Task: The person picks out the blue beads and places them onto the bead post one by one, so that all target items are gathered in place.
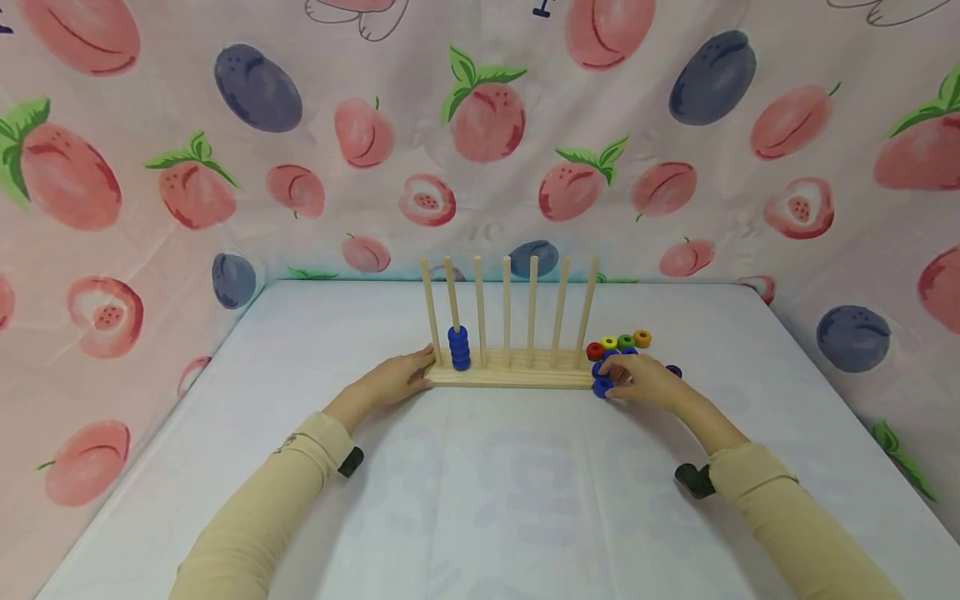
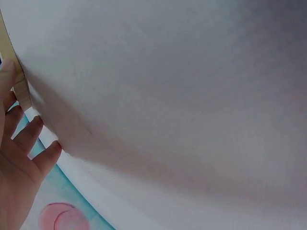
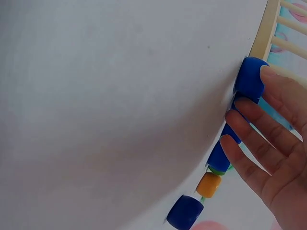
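Observation:
A wooden peg rack with a row of upright pegs stands on the white table. Several blue beads are stacked on its second peg from the left. My left hand holds the rack's left end, thumb at the front edge and other fingers behind it, as the left wrist view shows. My right hand is over loose blue beads by the rack's right end. Its thumb touches the nearest blue bead, while the other fingers reach loosely alongside more blue beads; that bead rests on the table.
Behind the right hand lie a red bead, a yellow bead, a green bead and an orange bead. A dark blue bead sits right of them. A fruit-print cloth hangs behind the table.

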`<state>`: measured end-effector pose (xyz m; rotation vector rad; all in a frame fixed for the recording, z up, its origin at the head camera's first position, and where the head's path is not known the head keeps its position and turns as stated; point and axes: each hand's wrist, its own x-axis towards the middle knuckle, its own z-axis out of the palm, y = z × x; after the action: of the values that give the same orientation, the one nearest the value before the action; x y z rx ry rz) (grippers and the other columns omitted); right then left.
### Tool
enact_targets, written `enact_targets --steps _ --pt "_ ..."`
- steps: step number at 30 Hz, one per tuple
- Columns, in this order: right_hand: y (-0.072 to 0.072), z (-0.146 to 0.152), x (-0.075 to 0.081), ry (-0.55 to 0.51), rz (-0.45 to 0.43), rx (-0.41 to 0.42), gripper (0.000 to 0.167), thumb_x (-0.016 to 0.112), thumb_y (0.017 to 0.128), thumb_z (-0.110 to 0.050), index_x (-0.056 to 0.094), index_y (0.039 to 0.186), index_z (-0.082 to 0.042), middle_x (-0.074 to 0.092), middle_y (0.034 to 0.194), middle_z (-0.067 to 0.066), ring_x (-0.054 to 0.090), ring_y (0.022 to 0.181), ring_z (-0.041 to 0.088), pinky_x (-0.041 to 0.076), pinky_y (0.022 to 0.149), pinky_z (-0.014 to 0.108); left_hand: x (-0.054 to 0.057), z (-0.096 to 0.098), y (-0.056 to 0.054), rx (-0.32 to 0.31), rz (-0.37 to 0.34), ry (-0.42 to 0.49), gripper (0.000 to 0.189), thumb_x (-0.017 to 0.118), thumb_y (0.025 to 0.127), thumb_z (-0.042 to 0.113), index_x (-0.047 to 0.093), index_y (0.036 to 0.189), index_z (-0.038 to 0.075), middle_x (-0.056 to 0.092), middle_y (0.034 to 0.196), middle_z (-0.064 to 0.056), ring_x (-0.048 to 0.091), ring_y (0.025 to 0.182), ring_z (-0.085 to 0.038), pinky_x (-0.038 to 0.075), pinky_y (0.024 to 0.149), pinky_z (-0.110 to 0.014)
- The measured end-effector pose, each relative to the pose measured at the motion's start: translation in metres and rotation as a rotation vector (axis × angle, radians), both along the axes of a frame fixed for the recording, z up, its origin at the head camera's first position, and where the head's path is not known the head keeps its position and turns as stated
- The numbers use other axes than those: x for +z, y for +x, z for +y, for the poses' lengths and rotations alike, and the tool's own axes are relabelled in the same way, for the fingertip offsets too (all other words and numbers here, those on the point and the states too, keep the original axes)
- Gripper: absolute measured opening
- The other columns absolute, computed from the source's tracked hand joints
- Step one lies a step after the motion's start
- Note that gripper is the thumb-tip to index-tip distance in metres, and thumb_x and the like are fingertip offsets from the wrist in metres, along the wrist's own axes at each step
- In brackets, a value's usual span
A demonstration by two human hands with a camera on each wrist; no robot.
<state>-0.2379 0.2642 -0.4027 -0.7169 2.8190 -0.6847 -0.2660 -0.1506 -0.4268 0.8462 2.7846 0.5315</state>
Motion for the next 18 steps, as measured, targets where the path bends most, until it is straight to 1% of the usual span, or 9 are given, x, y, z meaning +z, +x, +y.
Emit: enact_targets --steps 8,18 --pt "0.0020 -0.0054 0.0022 0.046 0.005 -0.011 0.027 0.073 0.080 -0.006 0.063 0.103 0.003 0.066 0.087 0.011 0.061 0.081 0.022 0.054 0.074 0.038 -0.0001 -0.0002 -0.0007 -0.001 -0.001 -0.001 0.058 0.054 0.097 0.022 0.032 0.143 -0.005 0.028 0.151 -0.020 0.035 0.136 -0.037 0.031 0.113 -0.048" --pt "0.0025 -0.0052 0.0012 0.064 0.008 -0.018 0.024 0.072 0.081 -0.007 0.064 0.101 0.004 0.068 0.091 0.013 0.063 0.086 0.026 0.055 0.078 0.041 0.0004 0.0007 -0.0001 0.003 -0.007 -0.008 0.058 0.053 0.097 0.022 0.032 0.143 -0.005 0.027 0.152 -0.018 0.034 0.136 -0.037 0.031 0.114 -0.048"
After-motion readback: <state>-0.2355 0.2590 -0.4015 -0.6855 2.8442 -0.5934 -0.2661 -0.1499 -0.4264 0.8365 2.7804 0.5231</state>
